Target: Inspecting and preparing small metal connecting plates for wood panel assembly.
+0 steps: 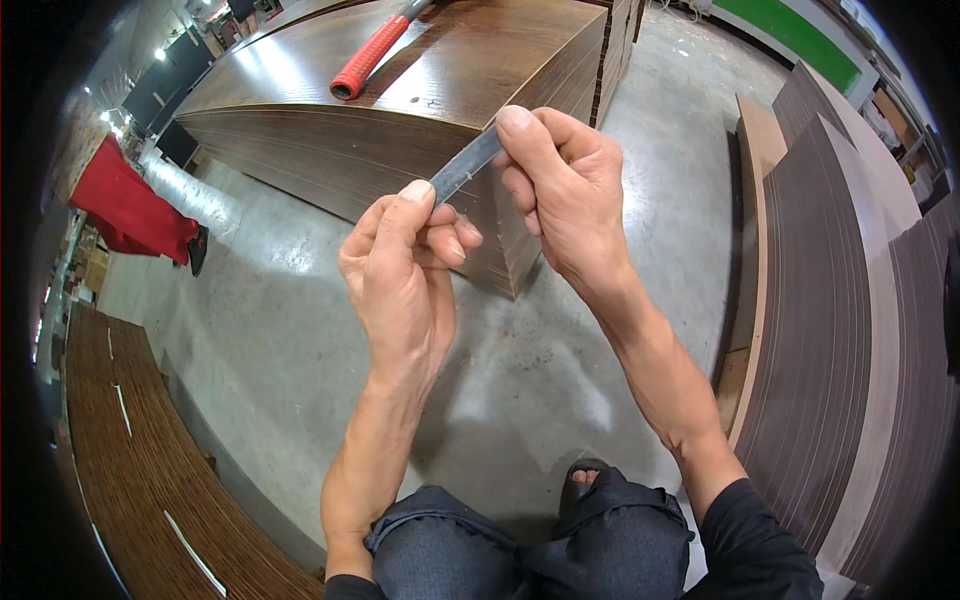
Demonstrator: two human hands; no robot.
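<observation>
Between my two hands is a narrow, flat, dark grey metal strip [468, 168], looking like a blade, with small pale flecks along it. My left hand [405, 260] pinches its lower end, thumb on top. Its upper end is gripped between the thumb and bent fingers of my right hand [568, 180]. The strip slants up to the right, in front of the near corner of a stack of brown wood-grain boards [330, 155]. On that stack's top lies a tool with a red handle [372, 62]; its far end is cut off by the frame's edge.
More boards with dark edges [820, 300] stand in stacks at the right. Another brown stack [150, 450] fills the lower left, with white strips on it. A person in red clothing [135, 205] is at the far left. Grey concrete floor [290, 330] lies between the stacks.
</observation>
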